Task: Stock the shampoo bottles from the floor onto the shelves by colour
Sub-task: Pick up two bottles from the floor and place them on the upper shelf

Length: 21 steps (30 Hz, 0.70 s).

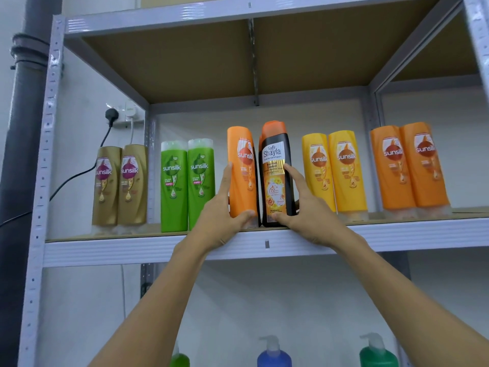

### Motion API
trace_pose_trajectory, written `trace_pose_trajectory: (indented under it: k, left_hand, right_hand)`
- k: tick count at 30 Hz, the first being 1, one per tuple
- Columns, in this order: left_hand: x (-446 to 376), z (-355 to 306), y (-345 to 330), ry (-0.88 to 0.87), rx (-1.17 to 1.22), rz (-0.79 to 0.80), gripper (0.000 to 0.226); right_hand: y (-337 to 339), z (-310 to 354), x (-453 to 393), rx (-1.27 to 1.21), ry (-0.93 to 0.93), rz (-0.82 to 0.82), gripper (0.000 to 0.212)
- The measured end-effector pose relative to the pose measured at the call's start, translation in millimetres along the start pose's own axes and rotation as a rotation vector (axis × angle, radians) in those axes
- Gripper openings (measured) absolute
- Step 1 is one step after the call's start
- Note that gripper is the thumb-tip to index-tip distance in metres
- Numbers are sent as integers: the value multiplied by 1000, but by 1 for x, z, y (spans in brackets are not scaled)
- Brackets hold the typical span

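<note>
My left hand [225,215] grips an orange Sunsilk bottle [242,170] near its base, upright on the metal shelf [158,247]. My right hand [304,207] grips a black Safi Shayla bottle [276,176] with an orange cap, right beside the orange one. Both bottles stand at the middle of the shelf and touch each other. Left of them stand two green bottles [186,184] and two gold bottles [119,184]. To the right are two yellow bottles [334,170] and two more orange bottles [408,165].
A dark pipe [23,128] runs down the far left, with a wall socket and plugged cables [116,115] behind the gold bottles. Below stand pump bottles: green [180,360], blue [274,353] and green [378,352]. The shelf board above [238,62] hangs low overhead.
</note>
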<state>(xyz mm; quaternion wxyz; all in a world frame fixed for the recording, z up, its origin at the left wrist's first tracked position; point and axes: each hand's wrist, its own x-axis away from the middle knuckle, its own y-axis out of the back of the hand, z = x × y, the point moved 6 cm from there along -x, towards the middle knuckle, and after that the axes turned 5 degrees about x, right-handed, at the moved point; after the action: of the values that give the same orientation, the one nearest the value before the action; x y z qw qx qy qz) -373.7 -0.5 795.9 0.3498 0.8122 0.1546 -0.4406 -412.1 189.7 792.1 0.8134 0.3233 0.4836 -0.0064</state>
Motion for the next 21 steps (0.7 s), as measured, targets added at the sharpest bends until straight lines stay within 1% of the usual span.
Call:
trace_pose_trajectory:
  k: [6, 13, 16, 21]
  left_hand:
    - [1, 4, -3, 14, -80, 33, 119]
    - [3, 1, -3, -1, -73, -32, 115]
    - [4, 1, -3, 5, -85, -32, 115]
    - [5, 1, -2, -4, -101, -66, 115]
  right_hand:
    - [-1, 0, 1, 34, -10, -5, 105]
    - [-1, -4, -2, 38, -29, -33, 107]
    - [-3, -6, -3, 47, -40, -49, 106]
    - [-4, -5, -2, 122, -31, -75, 106]
